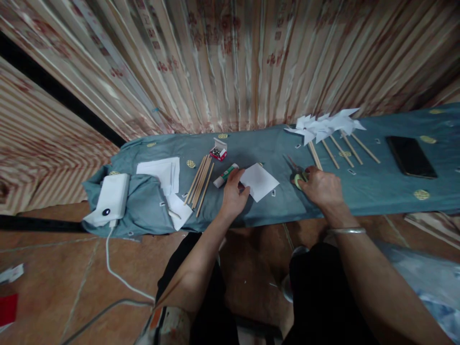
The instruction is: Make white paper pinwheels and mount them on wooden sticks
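My left hand (234, 194) has its thumb and fingers closed on the left corner of a white square of paper (260, 182). The square lies on or just above the cloth. To the right, my right hand (323, 188) grips a pair of scissors (297, 177) with green handles, blades pointing away to the upper left. A glue stick (225, 176) lies by my left fingertips. Behind it stands a small open red box (218, 151) with tiny items inside. Wooden sticks (201, 182) lie in a bundle left of the glue stick.
Paper pinwheels (323, 125) on sticks lie in a row at the back right, with a black phone (411, 156) beyond. White paper sheets (163, 172) and a white cabled device (112, 196) are at the left. A pleated curtain (223, 72) hangs behind the grey-green cloth (269, 143).
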